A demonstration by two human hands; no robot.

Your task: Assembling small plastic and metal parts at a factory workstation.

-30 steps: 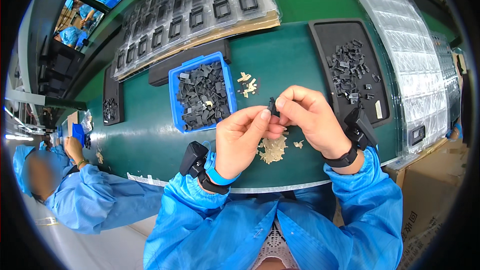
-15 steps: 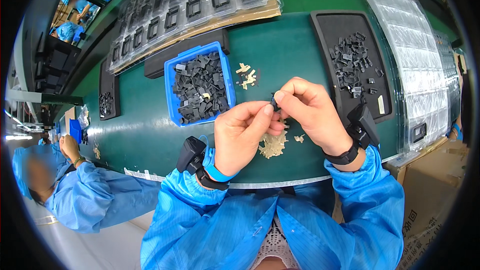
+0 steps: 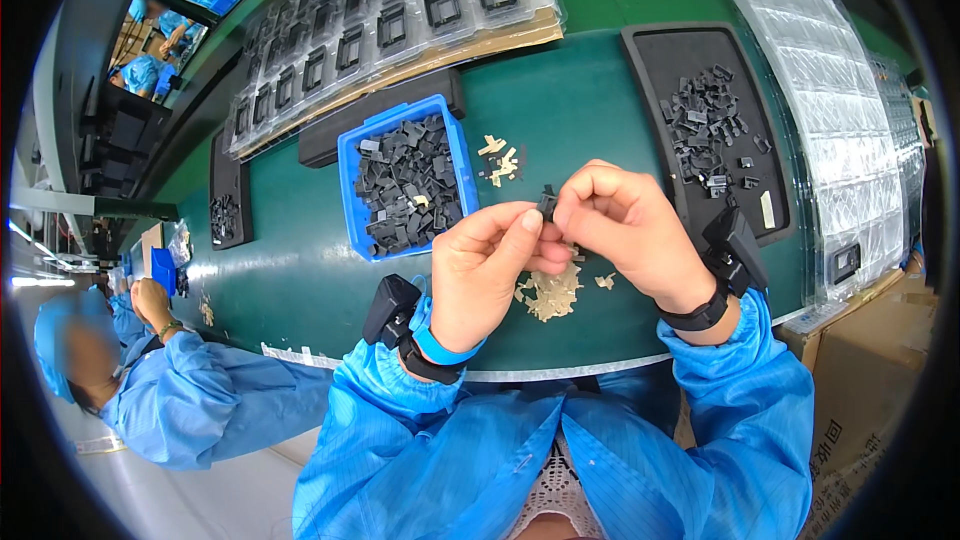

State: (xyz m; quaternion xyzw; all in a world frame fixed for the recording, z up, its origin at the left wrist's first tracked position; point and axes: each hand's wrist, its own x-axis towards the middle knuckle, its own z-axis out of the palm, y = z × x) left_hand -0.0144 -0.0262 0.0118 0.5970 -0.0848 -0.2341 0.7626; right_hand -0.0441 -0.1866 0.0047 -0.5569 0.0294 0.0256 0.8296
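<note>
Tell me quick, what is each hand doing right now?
Left hand: closed, fingertips pinching the small black part.
Right hand: closed, pinching the same small black part from the other side.

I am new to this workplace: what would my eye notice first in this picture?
First, the two bare hands at the centre: the left hand and right hand pinch one small black part together. Behind them on the green table, a blue bin holds many black parts; pale scraps lie below the hands.

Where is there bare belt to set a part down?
Bare green belt lies left of the blue bin, and between that bin and the black tray. Under both hands it is crowded by a pile of tan scraps.
</note>
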